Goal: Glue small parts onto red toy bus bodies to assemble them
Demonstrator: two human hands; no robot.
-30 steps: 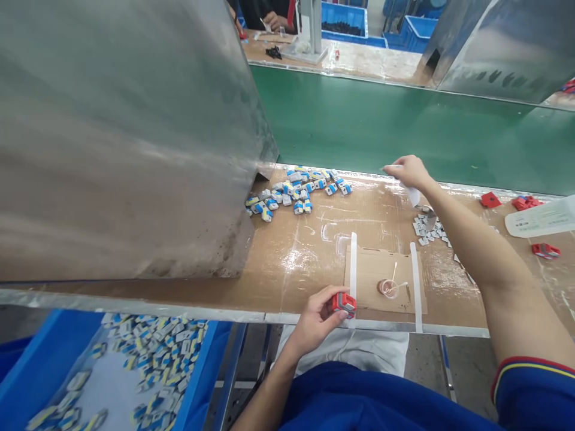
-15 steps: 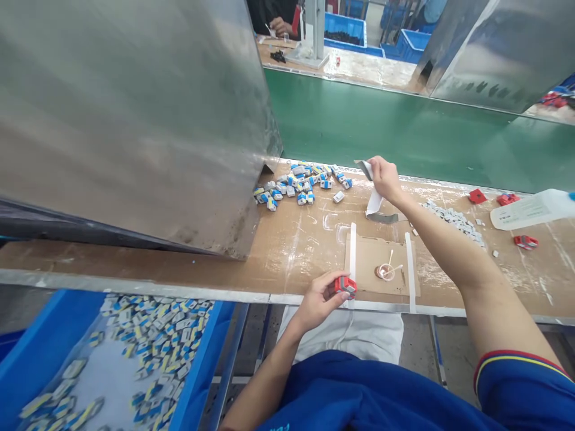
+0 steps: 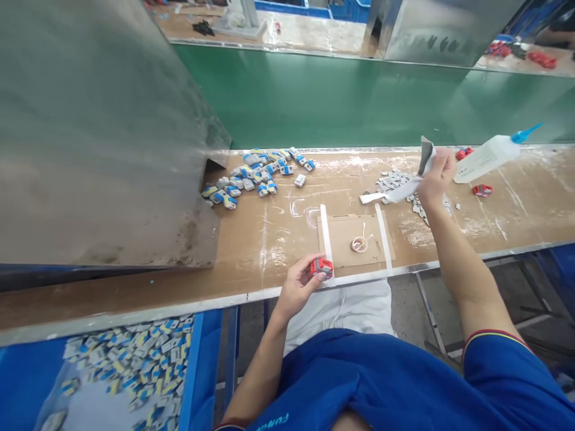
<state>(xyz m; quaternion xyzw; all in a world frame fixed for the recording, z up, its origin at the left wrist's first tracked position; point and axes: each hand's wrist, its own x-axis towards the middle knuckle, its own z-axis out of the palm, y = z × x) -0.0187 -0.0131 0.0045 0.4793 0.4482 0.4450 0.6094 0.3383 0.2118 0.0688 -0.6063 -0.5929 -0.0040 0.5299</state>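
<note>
My left hand is closed around a small red-and-grey toy car at the front edge of the bench. Out to the right, my right hand grips a limp white-and-grey strip, whose tail hangs left. Below the strip lies a heap of small grey-white pieces, partly covered by it and my arm. Between my hands, a cardboard sheet is fixed with white tape and bears a small round cup with cotton swabs in it.
Blue-and-white pieces are piled by the large metal panel. A bottle with a blue nozzle lies near another red toy car. Behind runs a green belt; a blue bin of parts stands lower left.
My right hand has carried the strip rightward, over the small pieces. My left hand still holds the red toy car. The camera view has shifted right and down.
</note>
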